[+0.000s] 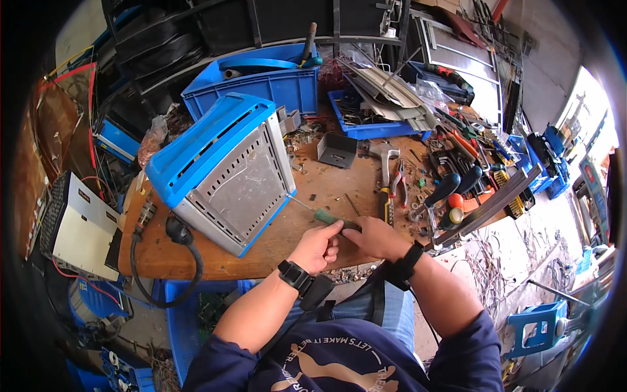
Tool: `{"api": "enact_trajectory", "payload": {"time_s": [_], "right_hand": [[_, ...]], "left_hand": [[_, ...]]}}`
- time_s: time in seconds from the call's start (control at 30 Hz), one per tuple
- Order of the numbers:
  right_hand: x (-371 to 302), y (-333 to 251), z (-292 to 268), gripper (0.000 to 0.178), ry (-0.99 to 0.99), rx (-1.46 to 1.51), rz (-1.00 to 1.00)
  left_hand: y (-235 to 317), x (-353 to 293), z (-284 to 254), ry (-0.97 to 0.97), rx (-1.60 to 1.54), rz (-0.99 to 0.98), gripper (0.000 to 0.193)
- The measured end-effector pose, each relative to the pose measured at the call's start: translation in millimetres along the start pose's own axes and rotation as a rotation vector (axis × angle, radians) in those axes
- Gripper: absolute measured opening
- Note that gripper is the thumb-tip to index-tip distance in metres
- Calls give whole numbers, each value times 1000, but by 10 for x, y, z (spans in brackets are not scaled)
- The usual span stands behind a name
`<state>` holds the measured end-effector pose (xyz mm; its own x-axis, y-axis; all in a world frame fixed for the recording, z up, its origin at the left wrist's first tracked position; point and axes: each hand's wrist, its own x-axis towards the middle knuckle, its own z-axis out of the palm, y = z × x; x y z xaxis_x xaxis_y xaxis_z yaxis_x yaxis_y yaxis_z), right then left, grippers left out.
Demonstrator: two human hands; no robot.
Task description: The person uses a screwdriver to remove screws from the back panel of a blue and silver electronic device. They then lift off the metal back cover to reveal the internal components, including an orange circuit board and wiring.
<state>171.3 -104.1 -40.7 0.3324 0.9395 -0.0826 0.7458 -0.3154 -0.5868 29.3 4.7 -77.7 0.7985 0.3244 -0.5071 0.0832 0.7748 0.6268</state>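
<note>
My right hand is wrapped round the green handle of a screwdriver. Its thin shaft points up and left, with the tip close to the lower right edge of a metal case. That case has grey slotted panels and a blue frame, and it stands tilted on the wooden bench. My left hand is closed beside the handle, its thumb against or just in front of it. Whatever its curled fingers hold, if anything, is hidden.
A hammer and pliers lie right of centre. More tools crowd the right side, near metal strips. Behind are a blue crate and a blue tray of scrap. A black cable hangs over the left front edge.
</note>
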Motion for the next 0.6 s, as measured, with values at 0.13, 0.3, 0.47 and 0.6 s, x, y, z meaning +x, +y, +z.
{"api": "enact_trajectory", "payload": {"time_s": [0.13, 0.3, 0.47, 0.6], "right_hand": [[-46, -109, 17, 40, 137, -111, 9], [-142, -253, 124, 43, 204, -170, -37], [-58, -120, -67, 43, -84, 70, 42], [-57, -54, 33, 42, 82, 13, -31]], "left_hand": [[22, -11, 40, 3, -50, -31, 29], [24, -35, 89, 88, -17, 24, 27], [-15, 1, 6, 92, 7, 9, 25], [5, 18, -10, 57, -50, -33, 23]]}}
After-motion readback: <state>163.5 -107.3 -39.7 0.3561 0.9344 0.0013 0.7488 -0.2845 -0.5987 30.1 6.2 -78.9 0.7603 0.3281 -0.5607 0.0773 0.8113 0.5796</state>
